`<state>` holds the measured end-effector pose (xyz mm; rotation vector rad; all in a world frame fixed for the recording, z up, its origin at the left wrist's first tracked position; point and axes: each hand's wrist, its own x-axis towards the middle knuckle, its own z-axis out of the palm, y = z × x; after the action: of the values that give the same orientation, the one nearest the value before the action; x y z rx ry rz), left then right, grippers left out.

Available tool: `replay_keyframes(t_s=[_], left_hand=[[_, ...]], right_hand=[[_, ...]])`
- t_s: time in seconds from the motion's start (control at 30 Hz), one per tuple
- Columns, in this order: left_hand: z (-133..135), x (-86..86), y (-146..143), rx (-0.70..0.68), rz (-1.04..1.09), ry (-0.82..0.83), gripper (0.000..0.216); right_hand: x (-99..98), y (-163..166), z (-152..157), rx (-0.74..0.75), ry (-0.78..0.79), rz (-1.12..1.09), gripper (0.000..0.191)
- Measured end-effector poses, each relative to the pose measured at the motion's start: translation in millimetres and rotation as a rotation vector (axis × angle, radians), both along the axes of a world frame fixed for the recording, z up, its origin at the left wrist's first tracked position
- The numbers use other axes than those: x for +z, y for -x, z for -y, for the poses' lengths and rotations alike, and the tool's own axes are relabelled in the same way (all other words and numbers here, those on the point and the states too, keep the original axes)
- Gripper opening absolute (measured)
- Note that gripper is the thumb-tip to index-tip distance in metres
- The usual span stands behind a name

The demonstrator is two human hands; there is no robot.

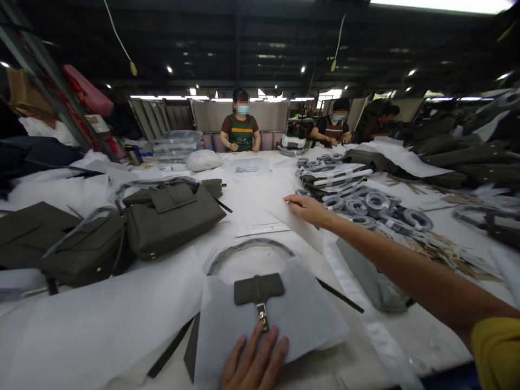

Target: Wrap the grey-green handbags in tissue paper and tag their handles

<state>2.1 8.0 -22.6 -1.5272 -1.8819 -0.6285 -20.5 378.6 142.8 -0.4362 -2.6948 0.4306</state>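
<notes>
My left hand (254,362) lies flat, fingers stretched out, on white tissue paper (309,319) that covers a dark olive handbag. The bag's flap tab with its gold clasp (260,295) shows through the paper, and its wrapped handle (247,249) arches above. My right hand (306,208) reaches far forward over the table and pinches the top edge of a thin white sheet (298,225). Beside that hand lie several coiled grey straps (365,206).
Finished olive handbags (170,216) lie at the left on the white-covered table (101,319). Stacked wrapped bags (337,176) sit behind the coils. Two people work at the far side of the table (241,130), (335,127). More bags pile up at the right (467,157).
</notes>
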Motion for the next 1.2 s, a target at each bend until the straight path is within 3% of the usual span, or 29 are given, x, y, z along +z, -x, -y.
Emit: replay_keyframes(t_s=[0.17, 0.33, 0.5, 0.67, 0.73, 0.87, 1.0, 1.2], left_hand=[[5, 10.3, -5, -0.050, 0.107, -0.057, 0.038], [7, 11.4, -7, -0.036, 0.124, -0.024, 0.039], [10, 13.1, -8, -0.023, 0.105, 0.045, 0.042], [13, 16.0, -9, -0.008, 0.107, 0.096, 0.044], [14, 16.5, -9, -0.016, 0.122, 0.106, 0.044], [14, 17.0, -10, -0.010, 0.135, 0.123, 0.046], [14, 15.7, -10, -0.013, 0.139, 0.122, 0.041], [15, 13.8, -11, -0.010, 0.167, 0.154, 0.041]], right_hand=[[-47.7, -31, 60, 0.284, 0.145, 0.232, 0.044], [-71.2, -61, 61, 0.368, 0.165, 0.380, 0.053], [-60.6, -67, 62, 0.402, 0.154, 0.361, 0.048], [-25.5, -79, 111, 0.482, -0.025, 0.157, 0.050], [-21.6, -86, 135, 0.561, -0.092, 0.144, 0.055], [-44.1, -96, 164, 0.636, -0.195, 0.243, 0.059], [-69.0, -101, 170, 0.645, -0.216, 0.300, 0.054], [-71.6, -108, 177, 0.646, -0.164, 0.305, 0.049]])
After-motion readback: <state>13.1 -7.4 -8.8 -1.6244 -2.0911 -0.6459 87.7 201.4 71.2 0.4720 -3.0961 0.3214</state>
